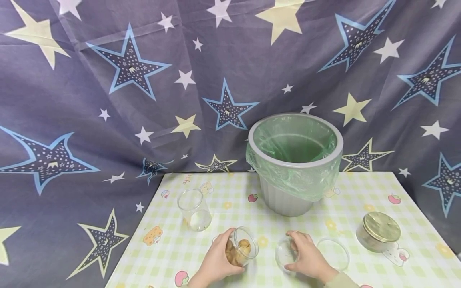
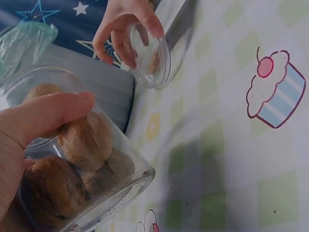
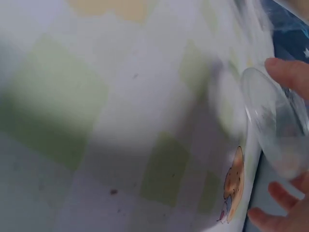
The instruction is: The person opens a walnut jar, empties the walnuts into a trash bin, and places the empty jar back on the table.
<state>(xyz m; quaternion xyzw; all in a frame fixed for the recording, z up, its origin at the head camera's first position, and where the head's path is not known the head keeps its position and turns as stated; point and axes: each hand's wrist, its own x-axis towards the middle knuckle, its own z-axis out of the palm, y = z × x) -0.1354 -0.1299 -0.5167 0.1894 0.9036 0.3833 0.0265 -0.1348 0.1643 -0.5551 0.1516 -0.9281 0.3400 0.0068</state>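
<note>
My left hand (image 1: 217, 258) grips a transparent jar (image 1: 253, 250), its fingers and thumb wrapped round the side. The jar is tilted, its open mouth toward the right, and several walnuts (image 2: 87, 145) sit inside. To the right, my right hand (image 1: 306, 256) holds a transparent round lid (image 1: 283, 256) by its rim, close over the table. In the right wrist view the thumb is at one edge of the lid (image 3: 268, 113) and the fingers are at the other. A transparent ring (image 1: 340, 241) lies on the table just right of that hand.
A grey bin (image 1: 282, 198) lined with a green bag (image 1: 306, 180) stands at the back. Another transparent jar (image 1: 194, 212) stands at the left. A tin with a gold lid (image 1: 382, 227) sits at the right on the checked tablecloth (image 1: 230, 216). A starred curtain (image 1: 151, 120) hangs behind.
</note>
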